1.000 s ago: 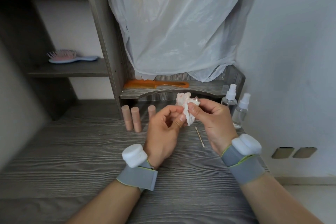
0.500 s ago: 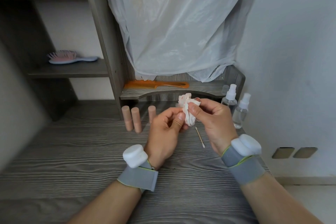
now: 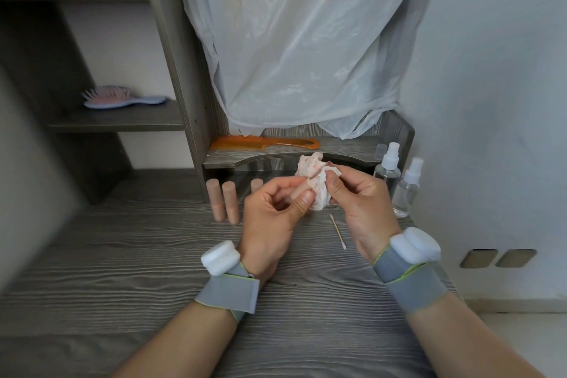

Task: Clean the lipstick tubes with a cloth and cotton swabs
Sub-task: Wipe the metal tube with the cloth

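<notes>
Home dressing nook, hairbrush [image 3: 122,97], comb [image 3: 264,143], spray bottles [image 3: 387,167]

Grey wood-grain desk [image 3: 122,255] (matt); crumpled stained cloth [image 3: 316,190]; glossy clear plastic bottles [image 3: 387,173].

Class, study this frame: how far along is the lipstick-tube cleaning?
Done: the cloth shows pink stains, so some wiping has happened. In hand: the left hand grips what looks like a tube while the right hand pinches the cloth against it. Left: three tubes stand on the desk, cleaned or not I cannot tell, and the cotton swab lies there unheld.
</notes>
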`<state>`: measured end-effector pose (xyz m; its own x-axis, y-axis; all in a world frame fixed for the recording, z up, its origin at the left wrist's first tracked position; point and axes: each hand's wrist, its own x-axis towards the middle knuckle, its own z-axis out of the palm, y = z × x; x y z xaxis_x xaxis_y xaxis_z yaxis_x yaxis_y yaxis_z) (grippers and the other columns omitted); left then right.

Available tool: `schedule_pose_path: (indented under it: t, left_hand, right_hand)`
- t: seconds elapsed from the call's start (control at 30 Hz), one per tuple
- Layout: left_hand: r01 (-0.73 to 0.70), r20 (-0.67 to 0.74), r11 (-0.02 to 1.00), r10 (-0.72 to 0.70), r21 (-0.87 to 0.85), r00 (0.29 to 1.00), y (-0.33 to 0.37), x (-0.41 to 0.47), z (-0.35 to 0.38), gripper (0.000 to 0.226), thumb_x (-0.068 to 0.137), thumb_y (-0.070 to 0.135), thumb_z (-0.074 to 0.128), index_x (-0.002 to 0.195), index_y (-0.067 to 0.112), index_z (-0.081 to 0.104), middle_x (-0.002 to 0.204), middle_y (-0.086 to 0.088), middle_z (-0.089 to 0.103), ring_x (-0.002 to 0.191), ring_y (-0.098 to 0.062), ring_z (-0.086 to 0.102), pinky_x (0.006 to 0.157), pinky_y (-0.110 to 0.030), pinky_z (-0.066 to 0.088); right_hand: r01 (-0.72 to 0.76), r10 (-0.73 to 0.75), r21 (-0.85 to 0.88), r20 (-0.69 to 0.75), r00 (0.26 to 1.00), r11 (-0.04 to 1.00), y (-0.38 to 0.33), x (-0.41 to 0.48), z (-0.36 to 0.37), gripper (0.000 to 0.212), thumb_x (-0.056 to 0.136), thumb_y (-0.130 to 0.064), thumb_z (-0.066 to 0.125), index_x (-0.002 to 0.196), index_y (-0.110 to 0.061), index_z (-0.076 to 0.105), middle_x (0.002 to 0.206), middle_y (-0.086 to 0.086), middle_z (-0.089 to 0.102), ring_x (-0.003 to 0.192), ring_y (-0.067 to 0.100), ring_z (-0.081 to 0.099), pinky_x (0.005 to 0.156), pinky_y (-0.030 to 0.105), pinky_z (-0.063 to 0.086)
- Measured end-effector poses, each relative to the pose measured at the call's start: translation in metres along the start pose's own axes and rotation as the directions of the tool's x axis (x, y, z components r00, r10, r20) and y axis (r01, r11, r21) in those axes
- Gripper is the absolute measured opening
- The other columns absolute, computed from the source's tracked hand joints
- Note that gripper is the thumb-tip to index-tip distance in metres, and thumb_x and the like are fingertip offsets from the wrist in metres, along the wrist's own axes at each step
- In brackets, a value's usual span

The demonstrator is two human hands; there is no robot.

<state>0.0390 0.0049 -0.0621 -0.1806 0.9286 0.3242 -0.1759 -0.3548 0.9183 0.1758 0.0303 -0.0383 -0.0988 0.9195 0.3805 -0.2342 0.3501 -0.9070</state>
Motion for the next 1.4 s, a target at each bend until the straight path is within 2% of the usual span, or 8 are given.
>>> schedule_pose_path:
  t: [0.37, 0.53, 0.7, 0.93, 1.0, 1.17, 1.3, 1.4]
  left_hand:
    - [-0.068, -0.03, 0.997, 0.069, 0.039, 0.997, 0.002, 0.0, 0.001, 0.021, 0.086, 0.0, 0.069, 0.107, 0.003, 0.068, 0.09, -0.011, 0.075, 0.079, -0.013, 0.067, 0.071, -0.022, 0.053]
    - [-0.102, -0.044, 0.989, 0.107, 0.103, 0.993, 0.001, 0.001, 0.0, 0.022, 0.086, 0.002, 0.069, 0.103, 0.015, 0.071, 0.099, -0.005, 0.075, 0.094, -0.019, 0.069, 0.085, -0.039, 0.056]
    - [-0.133, -0.047, 0.974, 0.144, 0.182, 0.988, 0.003, 0.0, 0.001, 0.022, 0.086, 0.017, 0.065, 0.104, 0.027, 0.072, 0.101, 0.003, 0.073, 0.096, -0.023, 0.069, 0.084, -0.05, 0.057]
    - [-0.171, -0.034, 0.962, 0.182, 0.214, 0.983, 0.008, 0.002, -0.001, 0.021, 0.093, 0.02, 0.055, 0.105, 0.015, 0.071, 0.085, -0.016, 0.067, 0.075, -0.036, 0.063, 0.07, -0.055, 0.055]
    - [-0.173, -0.041, 0.952, 0.189, 0.254, 0.981, 0.009, 0.002, -0.001, 0.02, 0.093, 0.022, 0.054, 0.103, 0.019, 0.071, 0.087, -0.011, 0.069, 0.079, -0.035, 0.064, 0.075, -0.053, 0.056]
    - [-0.206, -0.022, 0.953, 0.216, 0.224, 0.976, 0.01, -0.001, 0.0, 0.015, 0.096, 0.011, 0.054, 0.103, 0.012, 0.067, 0.08, -0.021, 0.062, 0.061, -0.041, 0.057, 0.053, -0.043, 0.053]
    - [-0.208, -0.009, 0.906, 0.227, 0.368, 0.974, 0.009, 0.0, -0.003, 0.017, 0.096, 0.006, 0.055, 0.099, 0.016, 0.069, 0.088, -0.006, 0.067, 0.076, -0.012, 0.062, 0.069, -0.017, 0.049]
    - [-0.201, -0.003, 0.877, 0.225, 0.436, 0.974, 0.01, 0.001, -0.004, 0.02, 0.097, 0.008, 0.054, 0.094, 0.022, 0.068, 0.085, 0.0, 0.067, 0.078, -0.005, 0.06, 0.071, -0.013, 0.046]
  right_hand:
    - [-0.12, 0.108, 0.114, 0.103, 0.989, 0.986, 0.002, 0.001, -0.001, 0.025, 0.087, -0.022, 0.058, 0.103, -0.013, 0.074, 0.103, 0.013, 0.074, 0.095, 0.024, 0.068, 0.084, 0.036, 0.055]
    - [-0.155, 0.144, 0.191, 0.074, 0.987, 0.969, 0.0, 0.004, -0.002, 0.022, 0.085, -0.022, 0.057, 0.096, -0.013, 0.075, 0.097, 0.009, 0.074, 0.091, 0.022, 0.067, 0.081, 0.036, 0.053]
    - [-0.062, 0.061, 0.005, 0.049, 0.997, 0.998, 0.001, 0.006, -0.008, 0.014, 0.091, -0.021, 0.063, 0.094, -0.016, 0.076, 0.095, 0.018, 0.073, 0.09, 0.027, 0.067, 0.087, 0.047, 0.053]
    - [0.041, -0.012, -0.239, 0.12, 0.993, 0.97, -0.001, 0.01, -0.018, 0.015, 0.096, -0.017, 0.059, 0.098, -0.016, 0.074, 0.09, 0.017, 0.072, 0.081, 0.02, 0.062, 0.076, 0.032, 0.051]
    - [0.041, -0.006, -0.257, 0.138, 0.99, 0.966, -0.001, 0.01, -0.019, 0.016, 0.096, -0.019, 0.059, 0.099, -0.015, 0.074, 0.092, 0.017, 0.071, 0.083, 0.02, 0.063, 0.078, 0.032, 0.051]
    - [0.016, 0.016, -0.222, 0.144, 0.989, 0.975, -0.002, 0.009, -0.018, 0.023, 0.089, -0.029, 0.06, 0.099, -0.013, 0.073, 0.092, 0.008, 0.074, 0.086, 0.015, 0.067, 0.078, 0.026, 0.053]
    - [0.029, 0.005, -0.241, 0.142, 0.99, 0.97, -0.002, 0.01, -0.019, 0.017, 0.09, -0.026, 0.061, 0.097, -0.016, 0.073, 0.091, 0.013, 0.073, 0.083, 0.017, 0.065, 0.077, 0.028, 0.053]
    - [0.053, -0.008, -0.288, 0.157, 0.988, 0.956, 0.001, 0.011, -0.021, 0.013, 0.095, -0.017, 0.061, 0.098, -0.017, 0.073, 0.091, 0.015, 0.073, 0.083, 0.027, 0.066, 0.08, 0.037, 0.054]
